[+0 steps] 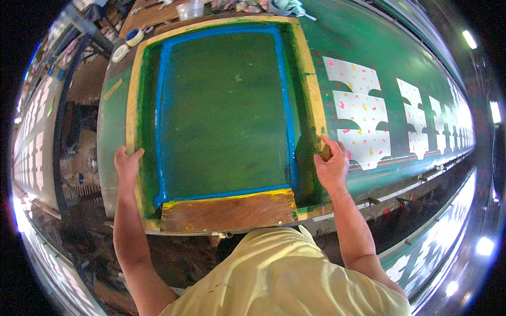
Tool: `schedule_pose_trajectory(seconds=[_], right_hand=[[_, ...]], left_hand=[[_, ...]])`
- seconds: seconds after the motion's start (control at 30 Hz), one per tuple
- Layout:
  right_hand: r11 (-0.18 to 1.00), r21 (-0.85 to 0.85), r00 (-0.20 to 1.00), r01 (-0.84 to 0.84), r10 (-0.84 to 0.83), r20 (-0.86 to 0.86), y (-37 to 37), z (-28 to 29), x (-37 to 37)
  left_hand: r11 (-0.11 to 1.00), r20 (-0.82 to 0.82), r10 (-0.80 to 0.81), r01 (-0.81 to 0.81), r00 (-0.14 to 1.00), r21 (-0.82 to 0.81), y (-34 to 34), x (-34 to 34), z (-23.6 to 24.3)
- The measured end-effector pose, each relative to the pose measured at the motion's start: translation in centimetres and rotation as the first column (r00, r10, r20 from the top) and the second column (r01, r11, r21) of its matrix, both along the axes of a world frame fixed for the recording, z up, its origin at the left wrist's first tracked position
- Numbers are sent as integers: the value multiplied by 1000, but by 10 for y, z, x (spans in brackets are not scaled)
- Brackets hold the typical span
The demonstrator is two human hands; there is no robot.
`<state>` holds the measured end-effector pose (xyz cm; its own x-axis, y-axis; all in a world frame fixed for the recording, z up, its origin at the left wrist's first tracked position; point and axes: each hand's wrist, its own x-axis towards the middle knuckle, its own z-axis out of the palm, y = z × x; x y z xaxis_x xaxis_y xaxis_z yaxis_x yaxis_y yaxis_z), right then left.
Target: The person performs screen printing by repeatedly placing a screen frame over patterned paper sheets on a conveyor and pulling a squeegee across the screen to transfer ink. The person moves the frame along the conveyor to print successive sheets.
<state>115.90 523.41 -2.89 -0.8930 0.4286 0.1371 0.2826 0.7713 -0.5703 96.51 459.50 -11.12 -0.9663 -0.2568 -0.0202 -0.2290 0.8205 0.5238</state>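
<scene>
A large screen-printing frame (138,79) with a yellow-painted wooden rim lies flat on a long green table (369,47). Its mesh (224,110) is green, bordered with blue tape. A wooden squeegee (227,211) with a yellow-smeared top edge rests inside the frame at its near end. My left hand (126,166) grips the frame's left rim. My right hand (331,164) grips the right rim, fingers curled over the edge.
White fabric pieces (363,113) printed with small pink and yellow marks lie in a row along the table to the right. Rolls of tape (133,37) and a clear plastic tub (191,9) sit beyond the frame. Another long table (31,152) runs on the left.
</scene>
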Motion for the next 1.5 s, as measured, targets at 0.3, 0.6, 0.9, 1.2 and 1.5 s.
schedule_pose_trajectory(seconds=[0.3,0.6,0.9,1.2,1.5], right_hand=[[997,-72,994,4,-12,-105,74,31,-1],[992,-75,984,106,-115,-136,273,6,25],[971,-75,971,229,-233,-60,450,-19,69],[962,-169,970,216,-231,-71,515,-22,88],[945,-248,967,212,-240,-85,530,-24,98]], left_hand=[[977,-83,-80,95,993,190,39,-15,31],[994,-191,-92,102,977,44,271,29,52],[991,-119,5,12,993,134,470,75,32],[912,-55,23,2,998,411,548,97,34],[978,3,56,-56,998,201,561,107,34]])
